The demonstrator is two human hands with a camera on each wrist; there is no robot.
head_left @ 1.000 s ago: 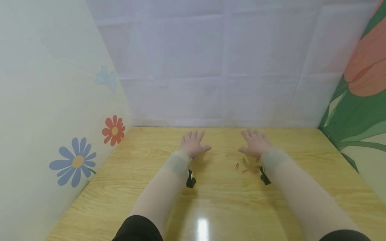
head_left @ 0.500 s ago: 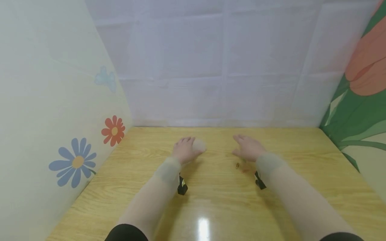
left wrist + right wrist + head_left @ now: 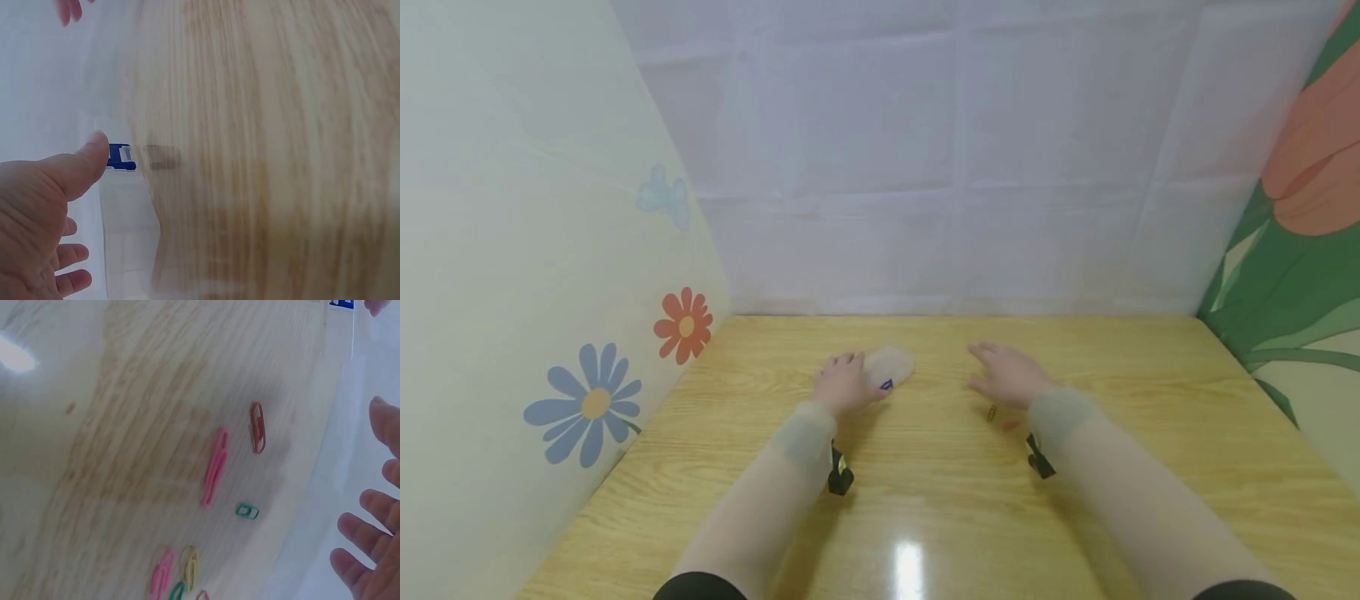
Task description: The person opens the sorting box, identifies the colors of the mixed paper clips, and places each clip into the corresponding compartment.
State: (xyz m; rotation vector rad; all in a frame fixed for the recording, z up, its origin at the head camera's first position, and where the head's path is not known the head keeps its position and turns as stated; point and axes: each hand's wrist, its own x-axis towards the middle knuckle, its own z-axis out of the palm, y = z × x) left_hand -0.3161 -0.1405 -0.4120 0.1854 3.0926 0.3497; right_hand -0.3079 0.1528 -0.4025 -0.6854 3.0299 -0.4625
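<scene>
A clear plastic box [image 3: 891, 364] with a blue latch [image 3: 122, 156] lies on the table in the head view. My left hand [image 3: 842, 383] is at the box's left side; in the left wrist view its thumb is right by the latch, and whether it touches cannot be made out. Its other fingers are loosely bent. My right hand [image 3: 1011, 377] hovers with relaxed, spread fingers and holds nothing. Loose paper clips lie below it: a red paper clip [image 3: 258, 428], a pink paper clip [image 3: 215, 467] and a small green paper clip [image 3: 247, 510].
More paper clips lie at the lower edge of the right wrist view, among them a yellow paper clip [image 3: 192, 570]. The wooden table [image 3: 925, 483] meets a white cloth backdrop [image 3: 955, 208] behind and flower-patterned panels at both sides.
My left hand has drawn left and toward me, uncovering the clear box and its blue latch. My right hand has shifted left and slightly nearer, over the paper clips.
</scene>
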